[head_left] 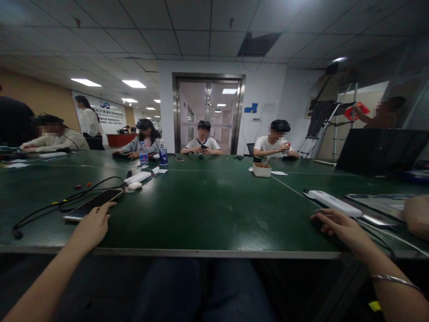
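Observation:
At the left, my left hand (94,226) rests by the near right side of a smartphone (94,204) with a dark screen. Its fingers are stretched out over the phone's edge, and nothing is gripped. On the right, my right hand (340,224) curls over a small black object (317,219) on the table; the fingers hide most of it, so its kind is unclear. Just behind that hand lies a white power strip (335,203). Black cables (63,202) loop around the phone, close to a white rounded item (135,186).
The green table (201,210) spans the view. Another white power strip (138,178), two bottles (163,154) and a small box (262,170) stand on it. Several people sit across. Someone's hand (417,217) is at the right edge, near a black monitor (382,152). A person stands on a ladder (330,120).

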Motion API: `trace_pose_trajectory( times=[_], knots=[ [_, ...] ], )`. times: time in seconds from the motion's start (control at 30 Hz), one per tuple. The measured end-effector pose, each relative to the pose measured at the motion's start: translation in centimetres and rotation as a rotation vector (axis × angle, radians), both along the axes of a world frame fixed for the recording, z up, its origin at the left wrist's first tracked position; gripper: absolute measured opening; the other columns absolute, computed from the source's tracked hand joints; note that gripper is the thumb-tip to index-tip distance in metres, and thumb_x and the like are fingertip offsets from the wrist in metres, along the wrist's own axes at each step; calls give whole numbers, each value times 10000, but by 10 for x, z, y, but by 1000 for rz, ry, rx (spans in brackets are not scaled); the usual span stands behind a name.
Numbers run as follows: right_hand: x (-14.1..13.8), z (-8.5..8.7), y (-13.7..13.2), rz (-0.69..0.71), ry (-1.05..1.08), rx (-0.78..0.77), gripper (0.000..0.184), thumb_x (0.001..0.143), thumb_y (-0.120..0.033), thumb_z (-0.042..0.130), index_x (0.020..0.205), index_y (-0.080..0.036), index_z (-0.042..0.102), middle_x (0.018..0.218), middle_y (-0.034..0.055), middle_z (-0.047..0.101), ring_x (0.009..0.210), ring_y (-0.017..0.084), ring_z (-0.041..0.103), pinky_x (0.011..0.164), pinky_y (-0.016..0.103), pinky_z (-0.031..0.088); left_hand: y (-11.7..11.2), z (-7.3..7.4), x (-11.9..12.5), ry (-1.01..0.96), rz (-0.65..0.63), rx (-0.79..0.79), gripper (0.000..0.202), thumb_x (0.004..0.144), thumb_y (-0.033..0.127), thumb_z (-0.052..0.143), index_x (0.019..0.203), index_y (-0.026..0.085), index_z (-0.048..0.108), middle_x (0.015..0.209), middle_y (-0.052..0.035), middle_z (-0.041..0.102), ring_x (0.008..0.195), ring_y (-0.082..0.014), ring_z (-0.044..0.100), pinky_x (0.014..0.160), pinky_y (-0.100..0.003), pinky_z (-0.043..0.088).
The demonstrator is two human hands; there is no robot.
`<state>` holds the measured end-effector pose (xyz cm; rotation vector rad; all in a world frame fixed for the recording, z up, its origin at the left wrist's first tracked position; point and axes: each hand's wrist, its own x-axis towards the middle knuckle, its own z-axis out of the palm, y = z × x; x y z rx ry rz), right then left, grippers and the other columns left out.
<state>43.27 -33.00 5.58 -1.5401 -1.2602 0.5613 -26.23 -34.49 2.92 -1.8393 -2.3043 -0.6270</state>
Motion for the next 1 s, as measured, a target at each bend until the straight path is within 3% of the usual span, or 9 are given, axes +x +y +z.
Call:
trace_pose_trajectory(
  times=[0.17, 0.37, 0.5, 0.6, 0.83, 1.0],
  knots=[
    [-3, 7, -4, 27, -17, -48, 461, 529, -449, 659, 909, -188, 643, 770, 71, 677, 527, 179, 551, 459, 257, 442, 15, 5, 21, -106, -220, -46, 453, 837, 366, 327, 1221, 198, 495, 1125, -96, 587, 1066, -249, 542, 976, -392, 402],
    [-17, 19, -11, -25, 42, -85, 554, 419, -456, 724, 900, -195, 634, 852, 88, 695, 545, 197, 572, 468, 273, 462, 41, 28, 72, -226, -453, -194, 458, 855, 406, 318, 1228, 226, 514, 1150, -62, 600, 1081, -224, 545, 983, -366, 401],
    [-23, 21, -7, -215, 26, -138, 604, 319, -490, 746, 803, -192, 540, 565, 68, 630, 489, 229, 562, 432, 291, 438, 63, 41, 104, -230, -598, -303, 437, 866, 320, 316, 1256, 254, 501, 1124, -30, 609, 1051, -175, 555, 962, -309, 408],
    [-21, 17, -3, -220, 9, -144, 564, 318, -521, 721, 736, -204, 513, 483, 53, 583, 465, 226, 546, 417, 291, 425, 81, 45, 127, -198, -690, -345, 411, 860, 268, 343, 1233, 270, 517, 1121, -17, 606, 1017, -157, 561, 927, -281, 419],
    [-6, 9, 1, -161, 88, -114, 479, 345, -482, 712, 738, -231, 599, 757, 109, 692, 499, 239, 572, 433, 331, 483, 138, 48, 180, -75, -821, -367, 367, 888, 251, 342, 1200, 270, 532, 1165, -43, 574, 1070, -182, 524, 953, -319, 385],
    [12, -1, 4, -117, 48, -158, 455, 402, -529, 695, 793, -299, 661, 882, 93, 707, 553, 296, 593, 499, 413, 544, 188, 42, 211, -25, -868, -333, 363, 891, 242, 339, 1190, 265, 544, 1161, -66, 568, 1064, -200, 524, 935, -329, 386]
  ],
)
